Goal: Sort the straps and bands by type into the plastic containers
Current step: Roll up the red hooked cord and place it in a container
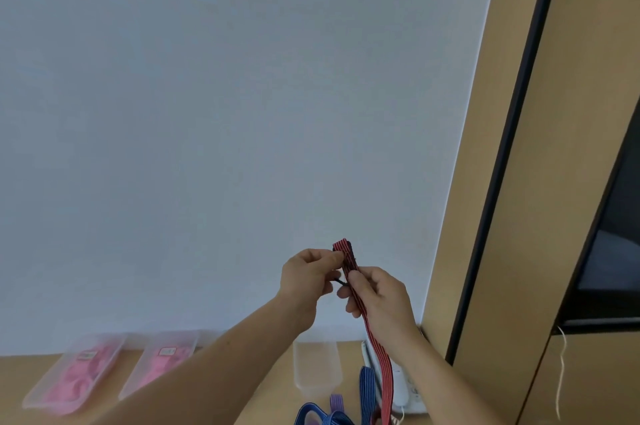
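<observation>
- A red striped strap (379, 353) is held up before a pale wall (225, 95), low in the frame at about 5 o'clock from centre. Its top end is folded over, and its tail hangs down toward the table (20, 372).
- The left hand (310, 274) pinches the folded top end of the strap, fingers curled in tight.
- The right hand (377, 298), at 4 o'clock from the left and almost touching it, has its fingers wrapped round the strap just below the fold.
- A thin dark piece (341, 282) shows in the gap between the two hands; what it is cannot be told.
- On the table at 6 o'clock from the hands stands a clear plastic container (317, 369), nothing visible inside it.
- Blue striped straps (367, 386) and a purple band (336, 402) lie in a loose heap at its near end, beside the hanging red tail.
- A white device (408, 390) sits at 3 o'clock from the heap, against the wall.
- Far off at 8 o'clock, two more clear containers lie side by side, the left one (74, 378) and the right one (157, 367), both holding pink bands.
- A wooden cabinet (491, 251) fills the right edge, a pale string (561, 372) dangling from it.
</observation>
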Available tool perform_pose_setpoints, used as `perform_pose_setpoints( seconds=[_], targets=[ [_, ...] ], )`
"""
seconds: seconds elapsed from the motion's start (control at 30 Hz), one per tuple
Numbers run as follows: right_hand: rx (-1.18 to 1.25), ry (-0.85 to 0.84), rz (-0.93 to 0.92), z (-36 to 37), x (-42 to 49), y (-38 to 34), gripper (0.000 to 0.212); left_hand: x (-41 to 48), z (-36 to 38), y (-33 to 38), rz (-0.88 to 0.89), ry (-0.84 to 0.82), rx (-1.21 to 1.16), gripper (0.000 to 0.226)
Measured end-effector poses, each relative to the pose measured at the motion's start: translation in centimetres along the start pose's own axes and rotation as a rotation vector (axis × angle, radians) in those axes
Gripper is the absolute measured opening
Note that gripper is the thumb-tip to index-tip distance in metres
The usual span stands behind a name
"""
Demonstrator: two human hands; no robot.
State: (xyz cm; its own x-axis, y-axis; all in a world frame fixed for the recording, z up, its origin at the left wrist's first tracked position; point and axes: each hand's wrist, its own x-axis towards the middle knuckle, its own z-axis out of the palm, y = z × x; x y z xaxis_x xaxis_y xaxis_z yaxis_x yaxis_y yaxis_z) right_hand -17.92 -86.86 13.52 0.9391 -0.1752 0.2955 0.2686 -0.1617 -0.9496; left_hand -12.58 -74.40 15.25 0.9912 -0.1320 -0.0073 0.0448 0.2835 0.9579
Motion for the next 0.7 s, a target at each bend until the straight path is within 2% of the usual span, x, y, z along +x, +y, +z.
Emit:
perform_pose_setpoints(
  seconds=[0.1,0.2,0.27,0.53,0.7],
  targets=[
    [0.061,0.020,0.035,-0.2,0.1,-0.3,0.021,0.2,0.0,0.2,-0.010,-0.001,0.099,0.022],
    [0.102,0.032,0.050,-0.4,0.1,-0.5,0.032,-0.1,0.2,0.7,-0.113,-0.255,-0.006,0.024],
    [0.099,0.033,0.057,-0.4,0.0,-0.4,0.037,-0.4,0.5,0.8,-0.112,-0.349,-0.062,0.026],
    [0.028,0.045,0.161,-0.9,0.1,-0.5,0.043,0.1,0.7,1.1,0.036,-0.384,0.035,0.029],
    [0.092,-0.020,0.184,-1.0,0.2,-0.6,0.031,0.4,0.5,1.2,0.020,-0.390,-0.010,0.028]
  ],
)
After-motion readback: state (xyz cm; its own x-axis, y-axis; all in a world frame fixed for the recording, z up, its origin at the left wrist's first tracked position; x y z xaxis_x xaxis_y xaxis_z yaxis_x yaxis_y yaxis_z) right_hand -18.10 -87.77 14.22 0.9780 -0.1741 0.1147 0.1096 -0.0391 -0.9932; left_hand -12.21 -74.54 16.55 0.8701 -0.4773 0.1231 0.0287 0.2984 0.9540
